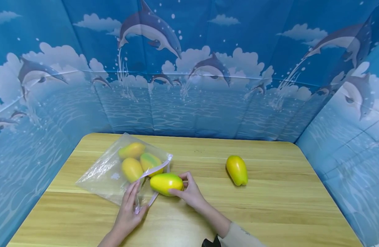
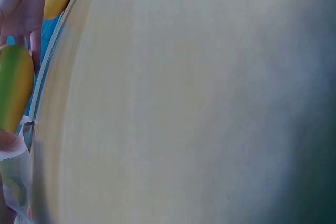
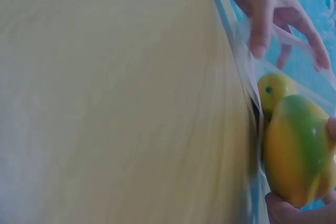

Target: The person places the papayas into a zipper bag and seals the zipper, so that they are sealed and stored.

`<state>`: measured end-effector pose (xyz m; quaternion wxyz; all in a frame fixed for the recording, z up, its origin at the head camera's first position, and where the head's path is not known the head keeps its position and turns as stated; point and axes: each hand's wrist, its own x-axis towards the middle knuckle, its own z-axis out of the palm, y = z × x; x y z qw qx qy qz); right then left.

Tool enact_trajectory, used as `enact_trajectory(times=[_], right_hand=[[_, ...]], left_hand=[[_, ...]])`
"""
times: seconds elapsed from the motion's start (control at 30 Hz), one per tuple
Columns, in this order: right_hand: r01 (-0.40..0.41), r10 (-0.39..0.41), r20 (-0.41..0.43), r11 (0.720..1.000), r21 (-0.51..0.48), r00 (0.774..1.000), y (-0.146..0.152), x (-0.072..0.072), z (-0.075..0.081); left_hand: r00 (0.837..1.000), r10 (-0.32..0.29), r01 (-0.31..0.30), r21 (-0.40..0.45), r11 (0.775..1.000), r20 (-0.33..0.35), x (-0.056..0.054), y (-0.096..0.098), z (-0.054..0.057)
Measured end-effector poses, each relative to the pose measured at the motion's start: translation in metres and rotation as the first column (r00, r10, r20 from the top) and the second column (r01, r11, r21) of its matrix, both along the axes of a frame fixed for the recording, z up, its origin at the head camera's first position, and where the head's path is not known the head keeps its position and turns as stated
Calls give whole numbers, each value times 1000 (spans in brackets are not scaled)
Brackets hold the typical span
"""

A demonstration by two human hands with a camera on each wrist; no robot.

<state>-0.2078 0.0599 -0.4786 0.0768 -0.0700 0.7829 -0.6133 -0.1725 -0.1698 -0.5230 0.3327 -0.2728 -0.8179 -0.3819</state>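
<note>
A clear zip bag (image 1: pixel 98 178) with a pale purple closure strip lies on the table, and three yellow-green papayas (image 1: pixel 131 168) show through its film. Thumb and bent fingers of my left hand (image 1: pixel 129 207) hold the bag's mouth, the strip's two edges standing apart. My right hand (image 1: pixel 192 193) grips another papaya (image 1: pixel 165 184) by its right end, with its left end right at the mouth. In the right wrist view this held papaya (image 3: pixel 294 156) shows a lobed lower end, and one bagged papaya (image 3: pixel 274 90) appears behind it.
One more papaya (image 1: pixel 237 170) lies by itself on the wooden table (image 1: pixel 279 192), right of my hands. A blue curtain (image 1: pixel 189 106) printed with dolphins stands along the table's back and sides. Something black (image 1: pixel 211 242) is beside my right sleeve.
</note>
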Motion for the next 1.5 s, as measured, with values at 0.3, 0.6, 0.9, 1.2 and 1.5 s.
enact_trajectory(times=[0.3,0.6,0.9,1.2,1.5], right_hand=[[-4,4,-53,1000,-7,999,-20,4,0],[21,-17,-68,998,52,998,-30,5,-3],[33,-23,-98,995,98,995,-39,7,-1],[31,-19,-108,993,111,994,-45,9,-2],[-78,84,-69,993,93,994,-45,7,-4]], left_hand=[[1000,-22,22,13,1000,-7,0,0,0],[1000,-21,21,14,1000,-14,0,1,1],[999,-9,9,19,1000,-37,-1,2,0],[999,11,-10,7,1000,-52,0,2,1],[998,16,-15,19,1000,-67,-2,3,2]])
